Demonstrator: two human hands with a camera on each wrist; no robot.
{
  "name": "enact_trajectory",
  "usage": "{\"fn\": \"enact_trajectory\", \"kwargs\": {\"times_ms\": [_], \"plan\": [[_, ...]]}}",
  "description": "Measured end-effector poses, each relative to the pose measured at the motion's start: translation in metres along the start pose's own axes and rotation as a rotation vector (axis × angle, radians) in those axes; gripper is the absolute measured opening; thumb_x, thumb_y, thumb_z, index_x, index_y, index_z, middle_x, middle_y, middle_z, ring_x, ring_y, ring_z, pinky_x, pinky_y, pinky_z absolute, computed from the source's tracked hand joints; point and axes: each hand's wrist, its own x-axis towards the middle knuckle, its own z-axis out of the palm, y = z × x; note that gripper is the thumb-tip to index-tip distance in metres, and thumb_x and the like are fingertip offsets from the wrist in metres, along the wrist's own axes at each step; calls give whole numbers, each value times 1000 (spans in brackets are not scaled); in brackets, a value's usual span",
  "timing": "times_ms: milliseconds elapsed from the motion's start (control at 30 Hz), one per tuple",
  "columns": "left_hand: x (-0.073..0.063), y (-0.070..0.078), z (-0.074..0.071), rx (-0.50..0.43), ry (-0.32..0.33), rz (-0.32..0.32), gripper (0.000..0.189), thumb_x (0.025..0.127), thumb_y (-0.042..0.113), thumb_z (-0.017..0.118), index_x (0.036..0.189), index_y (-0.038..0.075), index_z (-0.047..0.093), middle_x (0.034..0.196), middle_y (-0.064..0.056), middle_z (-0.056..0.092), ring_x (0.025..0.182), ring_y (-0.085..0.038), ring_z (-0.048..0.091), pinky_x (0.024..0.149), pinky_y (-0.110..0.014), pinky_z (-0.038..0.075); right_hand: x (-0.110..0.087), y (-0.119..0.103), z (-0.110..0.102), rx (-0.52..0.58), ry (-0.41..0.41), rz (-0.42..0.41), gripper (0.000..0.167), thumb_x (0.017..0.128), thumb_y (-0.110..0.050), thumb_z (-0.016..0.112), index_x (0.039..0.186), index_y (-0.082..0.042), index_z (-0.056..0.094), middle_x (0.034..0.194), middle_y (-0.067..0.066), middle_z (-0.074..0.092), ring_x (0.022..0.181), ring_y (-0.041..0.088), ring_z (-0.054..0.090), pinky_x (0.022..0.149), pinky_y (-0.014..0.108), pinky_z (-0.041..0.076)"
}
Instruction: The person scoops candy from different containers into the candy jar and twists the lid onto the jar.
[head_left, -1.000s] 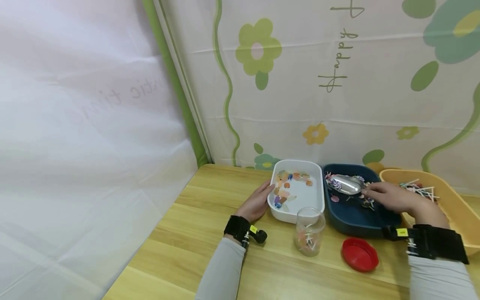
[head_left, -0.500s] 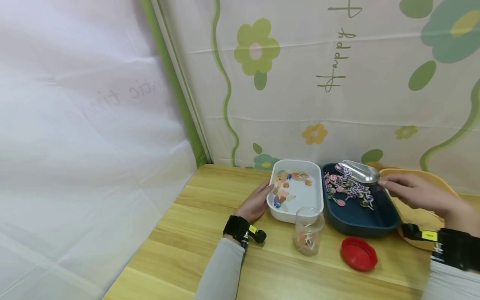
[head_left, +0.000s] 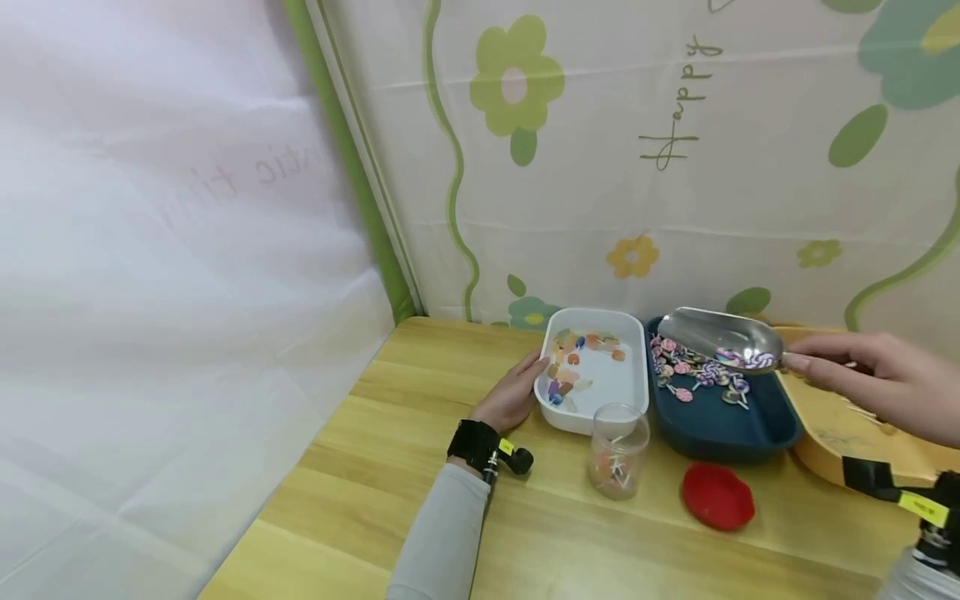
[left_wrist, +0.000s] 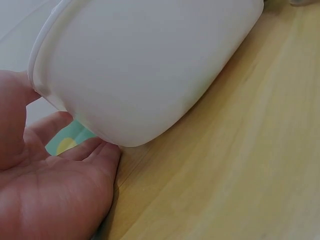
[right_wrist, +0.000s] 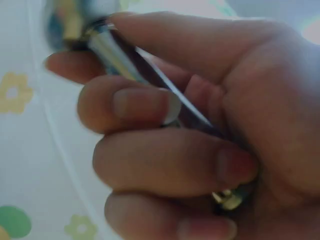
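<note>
Right hand [head_left: 888,383], fingers curled round scoop [head_left: 705,331] handle; candy [head_left: 746,358] inside, left of fingers, over blue tray [head_left: 720,442]. Left hand [head_left: 510,396] grips white tray [left_wrist: 145,65]. Seemingly scooping (next move likely wants it level).

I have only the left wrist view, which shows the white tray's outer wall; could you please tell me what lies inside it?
Observer: In the head view, small colorful candy-like pieces lie in the white tray, mostly along its left and far sides.
Operator: Thank you. Could you tell me what the right hand is holding?
Observer: The right hand grips a metal scoop by its handle.
Operator: Is there anything in the scoop, please?
Observer: Yes, a few swirl-patterned miniature lollipops lie in it, toward the handle end.
</note>
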Motion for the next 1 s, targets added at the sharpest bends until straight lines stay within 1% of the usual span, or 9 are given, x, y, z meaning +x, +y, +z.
{"fn": "enact_trajectory", "kwargs": {"times_ms": [67,100,200,333,500,667,800,900,1000], "plan": [[2,3,1,-5,-4,11,54,112,32,44,163,22,30,168,-5,27,151,-20,30,124,-38,26,-1,-5,-1,-52,12,-48,21,103,-8,61,118,-5,74,94,-7,69,62,5,50,50,24,41],[2,4,1,-9,-8,17,54,112,32,44,163,22,29,168,-6,27,151,-21,30,124,-39,26,-2,-8,-1,-73,-4,-61,20,102,-7,62,117,-5,76,88,-10,67,62,3,48,51,24,39],[3,6,2,-13,-9,19,54,112,31,44,163,21,29,168,-6,28,151,-22,31,124,-40,27,-2,-18,-1,-124,-116,-48,19,102,-11,64,114,-8,78,86,-14,66,64,0,47,52,23,39],[4,5,2,-15,-4,6,53,112,30,44,163,21,30,167,-6,29,150,-21,32,123,-39,27,1,-30,0,-168,-267,-8,19,102,-24,66,111,-15,80,100,-9,73,77,-6,56,61,22,51],[4,4,3,-9,6,3,53,112,30,44,162,22,31,167,-5,29,150,-20,32,124,-38,27,5,-37,7,-172,-322,-39,16,100,-32,68,105,-24,82,94,-19,71,77,-6,54,62,22,50],[4,5,3,-4,8,2,53,112,30,45,162,21,31,167,-4,29,150,-19,32,124,-38,26,5,-40,8,-153,-340,-50,15,100,-31,68,102,-26,82,89,-22,70,75,-5,53,61,22,49],[5,5,3,-18,-5,16,55,112,31,45,163,20,29,167,-5,29,151,-20,31,124,-39,26,4,-41,4,-167,-324,-34,14,99,-27,69,102,-22,82,94,-16,73,78,-5,58,64,23,53],[6,5,3,-26,-8,20,55,111,31,46,163,20,29,167,-5,29,151,-21,31,123,-39,27,2,-40,0,-193,-299,-8,14,99,-23,69,102,-17,82,96,-11,73,79,-5,58,64,23,53],[5,6,2,-23,-4,13,54,112,30,45,163,20,29,167,-5,28,151,-21,31,123,-39,27,-2,-31,-1,-215,-230,22,12,98,-19,70,98,-16,82,90,-12,69,73,-4,52,59,22,48]]}}
